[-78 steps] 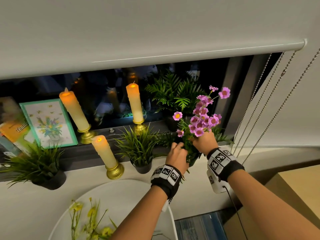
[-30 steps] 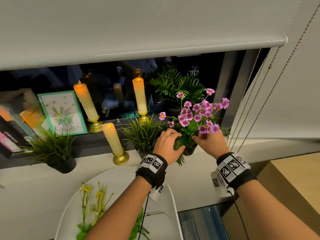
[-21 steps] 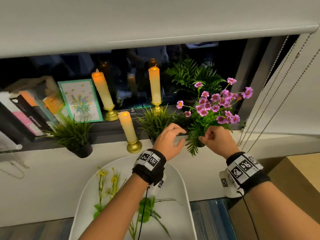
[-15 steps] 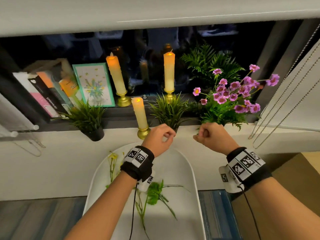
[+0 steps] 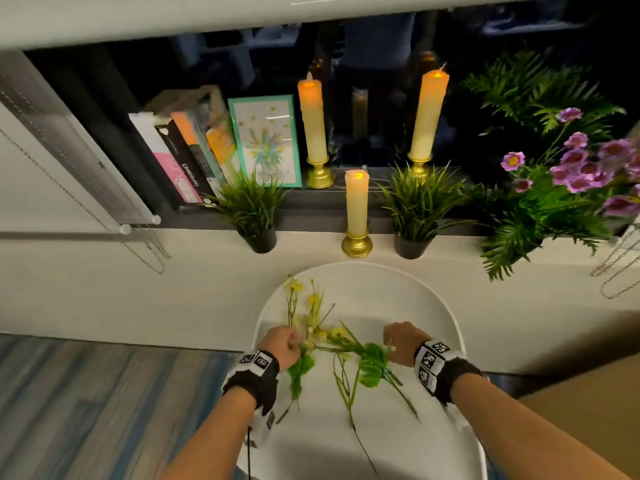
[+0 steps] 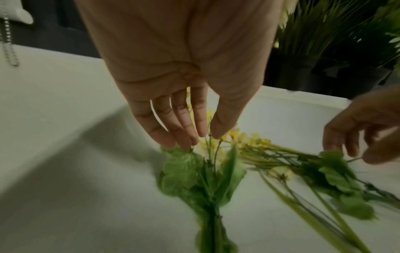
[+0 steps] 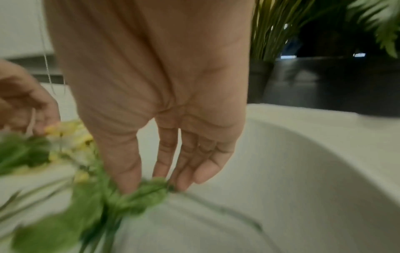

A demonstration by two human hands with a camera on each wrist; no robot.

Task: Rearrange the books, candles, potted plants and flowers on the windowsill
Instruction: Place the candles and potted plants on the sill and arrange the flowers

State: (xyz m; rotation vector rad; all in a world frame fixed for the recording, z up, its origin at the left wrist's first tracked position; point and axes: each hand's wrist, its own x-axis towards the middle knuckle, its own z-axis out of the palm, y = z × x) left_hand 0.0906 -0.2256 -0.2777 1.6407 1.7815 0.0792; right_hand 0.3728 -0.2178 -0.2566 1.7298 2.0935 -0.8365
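So our yellow flowers are lying mid white seat below the windowsill, heads toward the seat's back edge, stems running back at us. Over one bunch our left hand has its fingers straight, not clamped. Our right hand touches the other's leaf, and its grip is too blurry for us to call.

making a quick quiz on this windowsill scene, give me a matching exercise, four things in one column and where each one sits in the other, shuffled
Things
1. short candle
2. teal-framed picture
3. pink flowers
4. yellow flower stems

Places
A. far right end of the windowsill
B. lying on the white table below the sill
C. front of the sill, between the two grass pots
D. leaning at the back, right of the books

Pairs: 1-C, 2-D, 3-A, 4-B
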